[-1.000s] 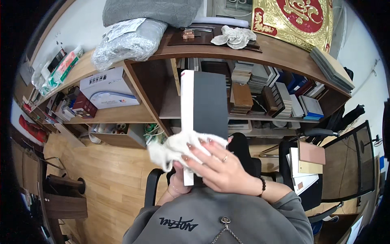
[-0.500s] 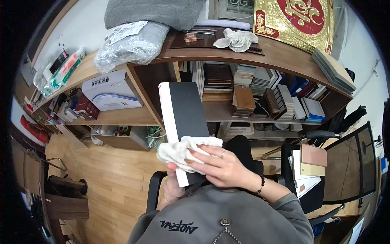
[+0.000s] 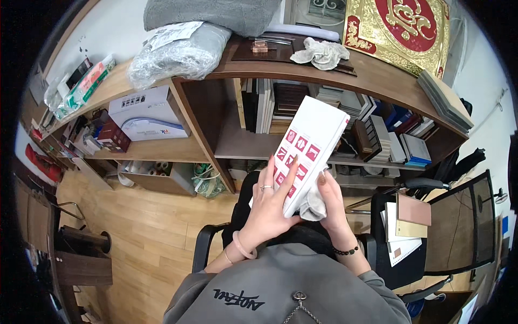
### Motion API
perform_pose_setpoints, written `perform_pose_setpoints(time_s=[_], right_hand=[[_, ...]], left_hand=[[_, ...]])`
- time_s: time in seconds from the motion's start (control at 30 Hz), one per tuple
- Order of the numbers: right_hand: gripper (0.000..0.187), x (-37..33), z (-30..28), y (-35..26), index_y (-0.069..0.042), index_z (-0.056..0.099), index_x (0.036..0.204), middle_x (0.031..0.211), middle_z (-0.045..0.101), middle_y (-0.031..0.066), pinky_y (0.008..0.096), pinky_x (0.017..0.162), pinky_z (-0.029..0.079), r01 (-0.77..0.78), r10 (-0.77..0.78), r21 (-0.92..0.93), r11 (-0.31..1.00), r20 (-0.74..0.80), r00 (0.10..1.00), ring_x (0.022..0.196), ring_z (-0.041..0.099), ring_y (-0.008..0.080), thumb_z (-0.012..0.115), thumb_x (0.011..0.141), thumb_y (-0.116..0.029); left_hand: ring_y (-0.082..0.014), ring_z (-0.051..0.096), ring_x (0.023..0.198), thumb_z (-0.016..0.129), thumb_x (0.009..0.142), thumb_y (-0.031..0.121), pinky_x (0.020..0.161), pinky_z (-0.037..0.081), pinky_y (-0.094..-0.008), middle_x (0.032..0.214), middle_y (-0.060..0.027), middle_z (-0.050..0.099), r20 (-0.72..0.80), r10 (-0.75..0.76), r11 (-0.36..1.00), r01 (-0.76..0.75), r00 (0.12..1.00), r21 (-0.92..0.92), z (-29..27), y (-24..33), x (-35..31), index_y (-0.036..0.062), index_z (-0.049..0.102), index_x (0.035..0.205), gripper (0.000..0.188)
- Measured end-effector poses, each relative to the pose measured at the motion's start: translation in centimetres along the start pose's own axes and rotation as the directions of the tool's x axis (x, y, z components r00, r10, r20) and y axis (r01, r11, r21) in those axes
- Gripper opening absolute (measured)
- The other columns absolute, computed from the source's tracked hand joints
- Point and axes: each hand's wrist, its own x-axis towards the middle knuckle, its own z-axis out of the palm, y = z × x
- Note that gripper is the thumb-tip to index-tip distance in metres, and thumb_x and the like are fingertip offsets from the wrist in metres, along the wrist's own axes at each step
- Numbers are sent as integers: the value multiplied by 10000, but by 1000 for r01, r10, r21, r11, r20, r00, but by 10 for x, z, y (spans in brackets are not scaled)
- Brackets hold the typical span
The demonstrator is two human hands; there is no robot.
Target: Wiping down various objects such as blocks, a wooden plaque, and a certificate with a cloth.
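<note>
A long white box (image 3: 319, 123) with rows of red square icons on its upward face is held tilted in front of my lap, its far end leaning right. My left hand (image 3: 265, 201) grips its lower left side, fingers lying across the icons and thumb near the bottom end. On the other side, my right hand (image 3: 334, 208) holds a crumpled white cloth (image 3: 313, 206) against the lower right edge. The thumb points up along the box, while the other fingers are hidden behind box and cloth.
A wooden shelf unit (image 3: 237, 69) stands ahead, filled with sample boards and books. On top are a plastic-wrapped bundle (image 3: 181, 54), another rag (image 3: 321, 54) and a gold-and-red panel (image 3: 402, 27). A mesh chair (image 3: 458, 224) with notebooks (image 3: 413, 208) is at right.
The box has been turned over from its dark face to the face with icons, and now leans right. My left hand came on top; the right hand and cloth moved to the right edge.
</note>
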Motion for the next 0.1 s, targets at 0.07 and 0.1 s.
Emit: perform_pose_setpoints(time_s=[0.07, 0.1], right_hand=[[571, 2, -6, -2, 46, 354, 1278, 1210, 508, 133, 324, 918, 409, -2, 2, -230, 973, -1, 1000, 1070, 527, 182, 606, 832, -206], [628, 3, -9, -3, 44, 342, 1287, 1226, 495, 143, 325, 961, 377, -22, 25, -312, 950, 5, 1000, 1099, 505, 175, 631, 817, -257]], left_hand=[[-359, 49, 1360, 838, 530, 187, 1079, 144, -465, 1453, -228, 21, -1, -23, 998, 23, 1000, 52, 2, 8, 0, 202, 145, 1436, 1141], [-350, 22, 1370, 842, 531, 192, 1071, 144, -505, 1459, -219, 6, -2, -42, 994, 42, 999, 104, 4, 13, 0, 195, 133, 1439, 1151]])
